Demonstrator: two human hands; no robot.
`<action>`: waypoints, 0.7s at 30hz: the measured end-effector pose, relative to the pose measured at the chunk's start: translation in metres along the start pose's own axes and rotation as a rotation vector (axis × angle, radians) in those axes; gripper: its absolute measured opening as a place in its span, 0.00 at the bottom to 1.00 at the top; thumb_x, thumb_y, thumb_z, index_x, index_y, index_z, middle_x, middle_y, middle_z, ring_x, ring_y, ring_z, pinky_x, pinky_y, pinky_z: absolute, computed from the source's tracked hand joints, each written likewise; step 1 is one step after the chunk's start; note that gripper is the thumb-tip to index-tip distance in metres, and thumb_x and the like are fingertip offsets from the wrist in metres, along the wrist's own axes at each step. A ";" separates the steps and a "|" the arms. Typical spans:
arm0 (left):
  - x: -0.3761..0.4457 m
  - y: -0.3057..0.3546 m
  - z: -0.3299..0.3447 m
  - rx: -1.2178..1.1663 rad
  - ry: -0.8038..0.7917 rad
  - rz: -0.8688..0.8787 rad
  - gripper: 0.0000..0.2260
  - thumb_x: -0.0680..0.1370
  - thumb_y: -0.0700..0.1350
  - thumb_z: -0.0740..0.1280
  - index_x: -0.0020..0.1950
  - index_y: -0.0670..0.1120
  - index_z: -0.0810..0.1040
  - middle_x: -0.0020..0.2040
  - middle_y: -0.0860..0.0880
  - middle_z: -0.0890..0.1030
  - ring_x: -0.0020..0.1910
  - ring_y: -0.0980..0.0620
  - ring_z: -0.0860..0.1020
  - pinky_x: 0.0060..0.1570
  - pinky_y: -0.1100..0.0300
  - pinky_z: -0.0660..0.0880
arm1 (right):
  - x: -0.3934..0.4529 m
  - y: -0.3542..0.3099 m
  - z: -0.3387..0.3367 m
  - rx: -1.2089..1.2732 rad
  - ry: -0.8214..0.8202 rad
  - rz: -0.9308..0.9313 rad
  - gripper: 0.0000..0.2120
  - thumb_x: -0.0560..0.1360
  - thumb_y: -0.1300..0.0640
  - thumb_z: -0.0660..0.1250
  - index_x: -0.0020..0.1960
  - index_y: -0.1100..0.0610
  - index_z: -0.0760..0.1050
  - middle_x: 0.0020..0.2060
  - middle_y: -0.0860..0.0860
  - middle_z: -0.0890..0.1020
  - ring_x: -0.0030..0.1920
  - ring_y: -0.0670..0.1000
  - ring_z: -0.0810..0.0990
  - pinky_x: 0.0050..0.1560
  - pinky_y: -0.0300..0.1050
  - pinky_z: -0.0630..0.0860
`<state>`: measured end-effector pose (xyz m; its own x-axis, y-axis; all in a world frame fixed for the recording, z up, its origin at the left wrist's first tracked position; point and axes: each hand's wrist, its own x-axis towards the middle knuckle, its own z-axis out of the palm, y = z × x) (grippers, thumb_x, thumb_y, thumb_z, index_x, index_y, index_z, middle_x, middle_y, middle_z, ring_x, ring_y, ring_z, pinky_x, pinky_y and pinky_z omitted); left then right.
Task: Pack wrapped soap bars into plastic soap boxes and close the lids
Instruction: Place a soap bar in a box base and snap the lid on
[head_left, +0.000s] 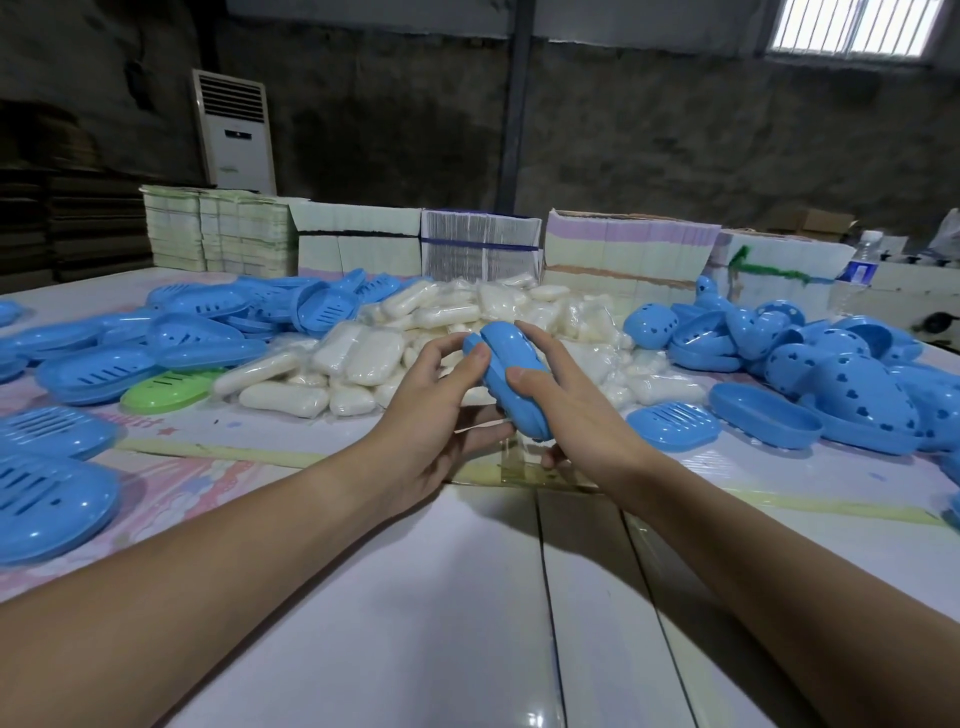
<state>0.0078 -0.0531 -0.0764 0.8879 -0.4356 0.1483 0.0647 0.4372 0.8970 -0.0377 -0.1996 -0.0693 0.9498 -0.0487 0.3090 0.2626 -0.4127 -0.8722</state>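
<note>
At your far left, blue trays (49, 499) with slotted bottoms lie on the worktop (436, 597), and more blue lids and trays (156, 343) spread out behind them. One green tray (169, 389) sits at the near edge of that spread, just beside the soap pile (415, 343).

Your left hand (426, 410) reaches in from the lower left. Its grip is on the blue box (511, 376): thumb pressed on the box's upper left end, fingers curled under its lower side. You hold the box above the worktop, in front of the soap pile, tilted with one end up and away from you. Its two halves are together; whether they are fully snapped shut, you cannot tell from here.

Your right hand (576, 410) takes the box from the other side, thumb on its face and fingers round the far edge, so its grip is on the same box.

To the right, a slotted tray (672, 426) and a plain lid (763, 415) lie near, with a heap of perforated blue parts (831, 364) behind. Stacks of flat cartons (467, 244) line the back edge, with a water bottle (862, 265) at their right end.
</note>
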 end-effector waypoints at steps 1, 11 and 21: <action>0.000 0.000 0.000 -0.001 -0.001 0.003 0.11 0.82 0.48 0.66 0.64 0.50 0.75 0.59 0.42 0.83 0.51 0.39 0.85 0.43 0.50 0.84 | 0.000 -0.001 0.000 -0.004 0.006 0.001 0.23 0.72 0.39 0.59 0.66 0.26 0.62 0.59 0.42 0.76 0.48 0.42 0.80 0.33 0.32 0.73; -0.001 -0.001 -0.003 0.013 -0.061 0.001 0.14 0.81 0.46 0.67 0.67 0.48 0.73 0.53 0.44 0.86 0.50 0.40 0.85 0.46 0.47 0.84 | 0.000 0.005 -0.002 0.007 -0.032 0.026 0.25 0.73 0.39 0.59 0.69 0.28 0.60 0.61 0.44 0.75 0.49 0.44 0.79 0.31 0.32 0.73; -0.002 0.000 -0.006 0.017 -0.057 -0.031 0.17 0.80 0.46 0.69 0.68 0.48 0.72 0.61 0.39 0.82 0.54 0.37 0.84 0.57 0.38 0.79 | 0.001 0.008 -0.003 0.026 -0.083 0.018 0.25 0.73 0.39 0.60 0.69 0.30 0.60 0.59 0.50 0.75 0.34 0.38 0.78 0.29 0.37 0.72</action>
<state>0.0090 -0.0476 -0.0790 0.8582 -0.4930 0.1432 0.0838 0.4097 0.9084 -0.0352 -0.2055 -0.0745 0.9649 0.0203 0.2619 0.2489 -0.3889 -0.8870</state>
